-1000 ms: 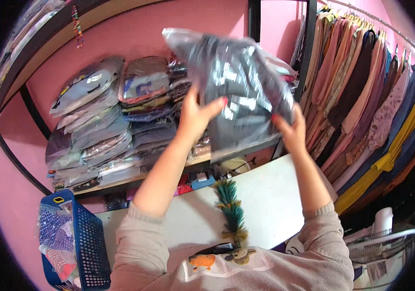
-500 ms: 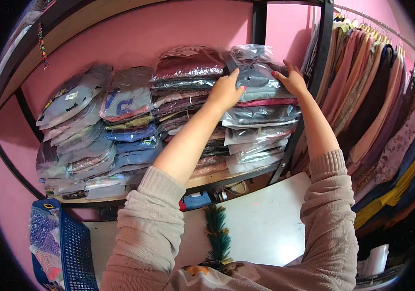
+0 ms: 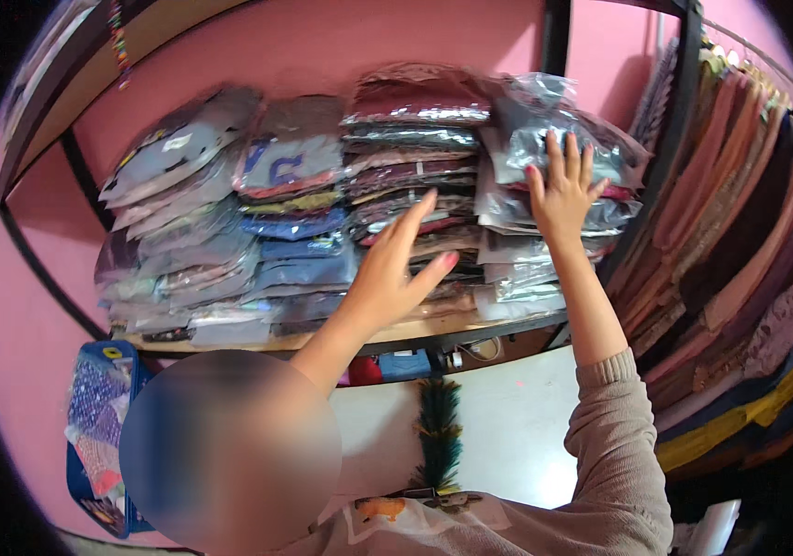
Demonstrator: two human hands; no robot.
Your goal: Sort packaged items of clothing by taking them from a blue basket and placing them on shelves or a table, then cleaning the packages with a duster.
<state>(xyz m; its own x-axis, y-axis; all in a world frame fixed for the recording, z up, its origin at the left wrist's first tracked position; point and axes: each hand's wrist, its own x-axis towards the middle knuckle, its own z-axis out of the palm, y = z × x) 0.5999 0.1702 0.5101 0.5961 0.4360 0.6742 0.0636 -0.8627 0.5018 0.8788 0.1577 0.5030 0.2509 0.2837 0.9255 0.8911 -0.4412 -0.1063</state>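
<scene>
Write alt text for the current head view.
A bare right hand lies spread on a plastic-wrapped grey garment; the left hand, open and empty, is before stacks of plastic-wrapped folded clothes on a wooden shelf. Below is a white table with a bushy green garland; multicoloured garments hang at right.

Bright overall. White tabletop (image 3: 503,417): hot glare, 5 o'clock. Plastic bags (image 3: 531,139): hard glints, 2 o'clock. Hanging clothes (image 3: 739,343) in shade by 4. Round blur covers part of my left arm (image 3: 327,354), 7 to 8. Fisheye bows shelf edge (image 3: 406,330); rim black.
</scene>
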